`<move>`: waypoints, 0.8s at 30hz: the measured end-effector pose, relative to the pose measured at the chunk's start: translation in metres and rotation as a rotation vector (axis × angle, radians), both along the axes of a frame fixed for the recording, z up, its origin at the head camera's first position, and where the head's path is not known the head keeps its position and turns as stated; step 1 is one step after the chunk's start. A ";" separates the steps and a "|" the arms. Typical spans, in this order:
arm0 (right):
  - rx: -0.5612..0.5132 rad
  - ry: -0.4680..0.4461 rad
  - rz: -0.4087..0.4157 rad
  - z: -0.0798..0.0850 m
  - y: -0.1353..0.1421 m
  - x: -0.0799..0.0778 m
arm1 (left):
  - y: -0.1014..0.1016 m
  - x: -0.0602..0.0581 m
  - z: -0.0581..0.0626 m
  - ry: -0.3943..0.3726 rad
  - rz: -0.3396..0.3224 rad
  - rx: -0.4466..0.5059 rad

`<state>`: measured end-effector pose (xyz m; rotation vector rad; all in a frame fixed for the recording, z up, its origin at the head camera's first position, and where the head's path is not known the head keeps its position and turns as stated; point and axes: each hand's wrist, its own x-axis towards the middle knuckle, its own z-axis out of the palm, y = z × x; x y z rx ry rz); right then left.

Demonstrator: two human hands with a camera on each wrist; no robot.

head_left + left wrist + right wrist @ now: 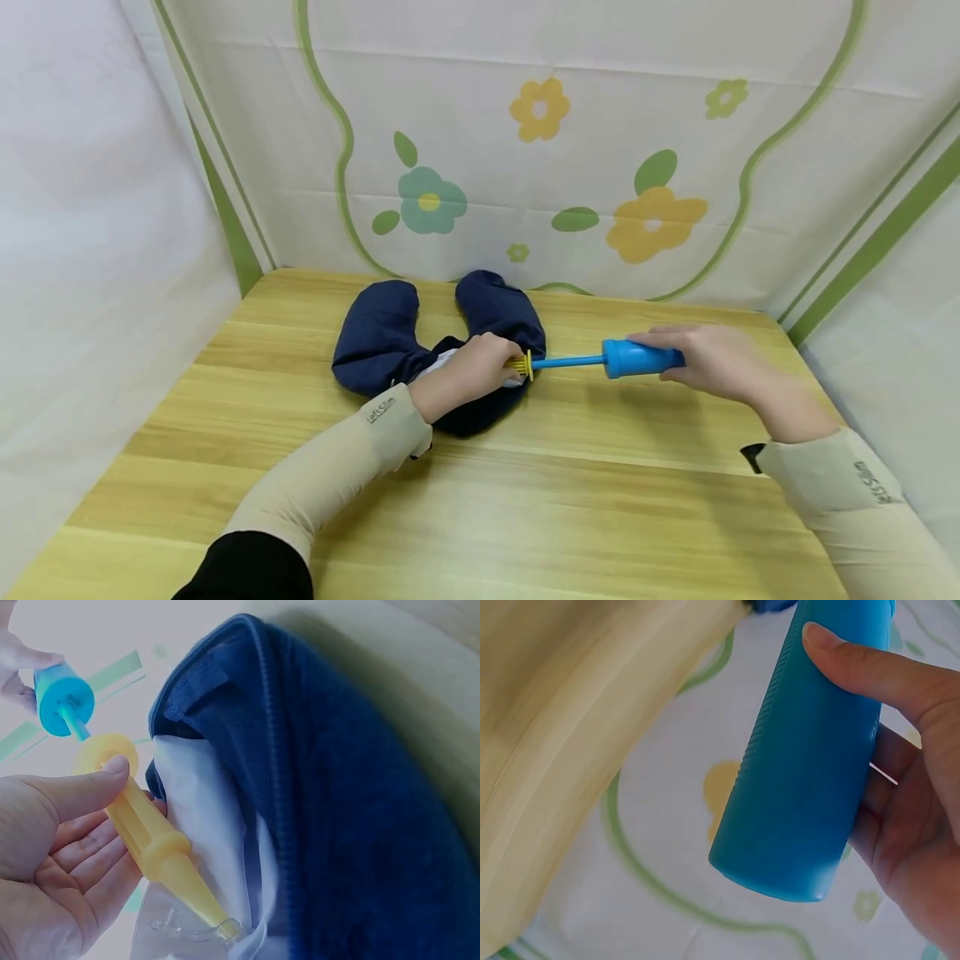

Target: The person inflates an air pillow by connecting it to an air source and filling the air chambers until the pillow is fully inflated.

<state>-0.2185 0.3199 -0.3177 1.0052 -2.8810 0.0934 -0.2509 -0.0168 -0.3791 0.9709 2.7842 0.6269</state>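
Note:
A navy U-shaped neck pillow (378,333) lies on the table, its open end toward the back wall. In the left wrist view its zipped cover gapes, showing a whitish inner bladder (199,780) with a clear valve (229,928). The yellow nozzle end (154,832) of a hand pump points into that valve. My left hand (480,367) pinches this yellow part between thumb and fingers. To the right, my right hand (712,358) grips the pump's blue barrel (637,358). A length of thin blue rod (567,362) shows between the barrel and the yellow end.
The wood-grain table (525,517) extends toward me beneath both forearms. White fabric with printed flowers (540,108) hangs behind the table's back edge, and pale fabric walls (90,250) stand at either side.

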 end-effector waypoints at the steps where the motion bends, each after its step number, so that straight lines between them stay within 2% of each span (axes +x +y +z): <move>1: -0.002 -0.002 -0.008 0.001 0.005 0.001 | 0.000 0.000 0.000 -0.002 0.000 0.002; 7: 0.005 0.013 -0.062 0.005 0.030 0.005 | -0.002 0.002 -0.002 0.019 -0.009 0.018; 11: 0.019 0.091 -0.018 0.001 0.033 0.008 | -0.001 0.004 -0.002 0.023 -0.016 0.014; 15: 0.039 0.165 0.051 -0.005 0.023 0.014 | -0.001 0.006 -0.001 0.032 -0.021 0.004; 24: 0.075 0.136 0.094 -0.016 -0.023 0.021 | -0.002 0.007 -0.001 0.042 -0.048 0.008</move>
